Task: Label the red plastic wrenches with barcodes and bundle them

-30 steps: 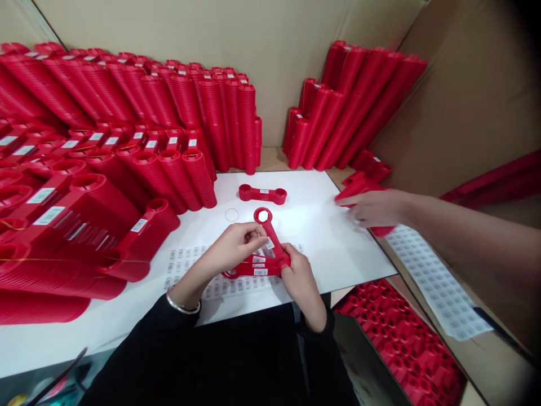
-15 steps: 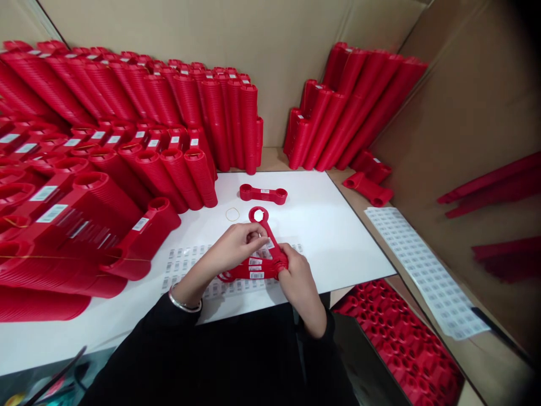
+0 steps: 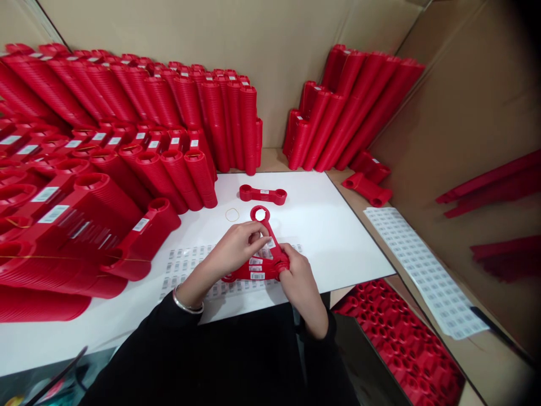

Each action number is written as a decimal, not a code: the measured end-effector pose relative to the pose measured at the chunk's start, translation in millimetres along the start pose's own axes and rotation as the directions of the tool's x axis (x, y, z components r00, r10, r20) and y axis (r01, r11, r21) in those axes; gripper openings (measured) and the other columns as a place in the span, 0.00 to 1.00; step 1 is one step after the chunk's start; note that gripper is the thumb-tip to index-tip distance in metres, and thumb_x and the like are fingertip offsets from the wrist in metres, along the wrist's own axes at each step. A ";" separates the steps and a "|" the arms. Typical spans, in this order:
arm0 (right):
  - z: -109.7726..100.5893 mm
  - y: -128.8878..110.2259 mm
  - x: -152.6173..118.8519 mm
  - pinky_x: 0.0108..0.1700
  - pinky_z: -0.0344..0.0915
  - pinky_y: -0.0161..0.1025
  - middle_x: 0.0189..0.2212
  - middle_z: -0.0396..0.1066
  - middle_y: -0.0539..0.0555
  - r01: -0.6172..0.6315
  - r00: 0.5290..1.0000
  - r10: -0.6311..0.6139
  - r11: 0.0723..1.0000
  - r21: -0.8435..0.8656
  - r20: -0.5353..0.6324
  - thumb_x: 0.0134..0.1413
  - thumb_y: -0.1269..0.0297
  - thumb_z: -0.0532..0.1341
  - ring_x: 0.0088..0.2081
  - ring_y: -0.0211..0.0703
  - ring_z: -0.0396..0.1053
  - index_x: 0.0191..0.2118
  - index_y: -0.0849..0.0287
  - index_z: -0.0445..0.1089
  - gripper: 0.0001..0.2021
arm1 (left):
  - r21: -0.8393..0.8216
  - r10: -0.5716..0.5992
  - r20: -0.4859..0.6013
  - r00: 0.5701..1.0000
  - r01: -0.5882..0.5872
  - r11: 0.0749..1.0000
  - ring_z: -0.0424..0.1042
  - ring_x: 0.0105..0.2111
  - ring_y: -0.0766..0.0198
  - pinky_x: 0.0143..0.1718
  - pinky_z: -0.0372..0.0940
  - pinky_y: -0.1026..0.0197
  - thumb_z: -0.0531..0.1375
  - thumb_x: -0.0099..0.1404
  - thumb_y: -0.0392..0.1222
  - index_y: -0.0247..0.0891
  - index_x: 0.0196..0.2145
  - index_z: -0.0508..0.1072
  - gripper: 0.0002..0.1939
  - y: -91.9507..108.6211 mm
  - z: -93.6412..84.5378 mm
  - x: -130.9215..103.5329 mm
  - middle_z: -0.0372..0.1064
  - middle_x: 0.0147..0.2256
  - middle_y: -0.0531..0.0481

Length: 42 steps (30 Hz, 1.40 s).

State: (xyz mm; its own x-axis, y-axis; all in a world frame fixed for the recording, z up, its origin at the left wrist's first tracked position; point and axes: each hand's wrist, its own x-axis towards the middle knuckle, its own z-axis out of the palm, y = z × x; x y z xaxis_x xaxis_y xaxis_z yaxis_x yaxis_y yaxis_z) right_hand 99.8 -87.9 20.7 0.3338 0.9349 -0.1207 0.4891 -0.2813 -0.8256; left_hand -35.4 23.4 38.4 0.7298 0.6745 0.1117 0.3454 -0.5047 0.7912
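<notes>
My right hand (image 3: 299,276) grips a fan of several red plastic pieces (image 3: 257,269) at their right ends, low over the table. White barcode labels show on the lower pieces. The top red piece (image 3: 266,226) slants up and away, with a round opening at its far end. Thumb and fingers of my left hand (image 3: 240,243) are pinched together at a barcode label (image 3: 271,243) on that top piece. Under the pieces lies a sheet of barcode labels (image 3: 181,262), partly hidden by my left arm. Beyond my hands rests another labelled red piece (image 3: 262,194).
A rubber band (image 3: 232,214) lies on the white table (image 3: 346,225). Stacks of red pieces (image 3: 139,101) line the left and back; more stacks (image 3: 350,113) lean at back right. Label sheets (image 3: 422,268) lie right, above a box of red pieces (image 3: 406,344).
Both hands and the fanned pieces have shifted very slightly to the right. The pinch at the label and the right hand's grip stay the same.
</notes>
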 end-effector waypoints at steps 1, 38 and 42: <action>-0.2 0.1 -0.4 0.39 0.62 0.39 0.34 0.72 0.52 -0.001 1.000 0.001 1.000 0.010 0.003 0.41 0.80 0.50 0.36 0.45 0.68 0.40 0.57 0.69 0.20 | 0.039 0.030 -0.005 1.000 -0.030 0.999 0.63 0.27 0.65 0.31 0.59 0.61 0.55 0.68 0.44 0.38 0.33 0.72 0.10 -0.2 0.4 -0.2 0.65 0.27 0.54; -1.4 9.2 -7.7 0.44 0.66 0.39 0.42 0.74 0.51 0.038 0.999 -0.039 0.975 0.219 -0.003 0.43 0.77 0.50 0.42 0.45 0.71 0.45 0.56 0.69 0.23 | -0.417 0.022 -0.330 0.944 -0.167 0.893 0.69 0.41 0.64 0.45 0.66 0.58 0.53 0.69 0.36 0.43 0.50 0.62 0.13 -10.1 3.4 -3.0 0.62 0.49 0.47; -1.3 13.3 -5.6 0.43 0.66 0.39 0.42 0.75 0.51 0.042 0.999 -0.037 0.970 0.239 -0.026 0.42 0.78 0.50 0.42 0.45 0.71 0.45 0.56 0.70 0.24 | -0.236 0.096 -0.369 0.925 -0.193 0.952 0.68 0.43 0.62 0.46 0.65 0.56 0.50 0.63 0.28 0.41 0.45 0.64 0.15 -10.2 0.6 -5.6 0.64 0.46 0.47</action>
State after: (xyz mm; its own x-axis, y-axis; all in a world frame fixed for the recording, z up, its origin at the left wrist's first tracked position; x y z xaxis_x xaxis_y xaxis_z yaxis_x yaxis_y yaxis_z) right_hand 105.5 -97.2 11.1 0.3364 0.9387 -0.0756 0.2963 -0.1817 -0.9377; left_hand -42.7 24.5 29.3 0.4905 0.7739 0.4007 0.0491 -0.4836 0.8739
